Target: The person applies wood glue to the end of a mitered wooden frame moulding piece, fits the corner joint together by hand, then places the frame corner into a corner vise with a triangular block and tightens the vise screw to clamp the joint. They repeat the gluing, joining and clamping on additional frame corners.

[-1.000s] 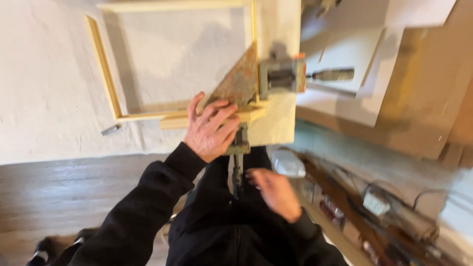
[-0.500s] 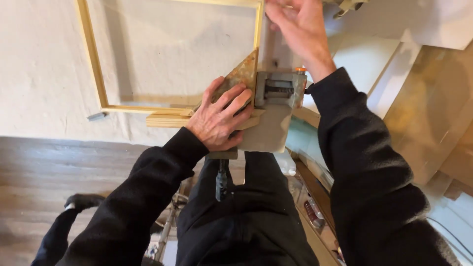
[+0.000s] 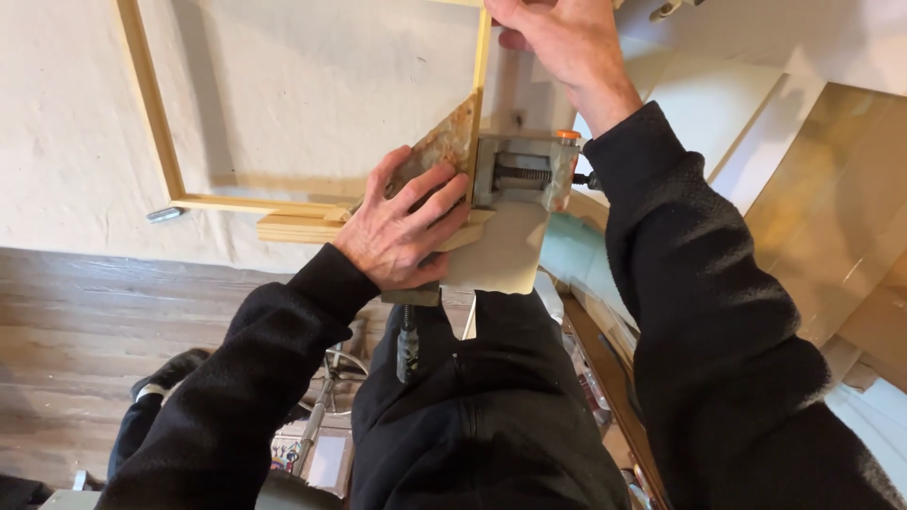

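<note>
workshop: corner clamp (image 3: pixel 522 177) on bench, wooden frame (image 3: pixel 156 132), stacked boards (image 3: pixel 831 217).
</note>
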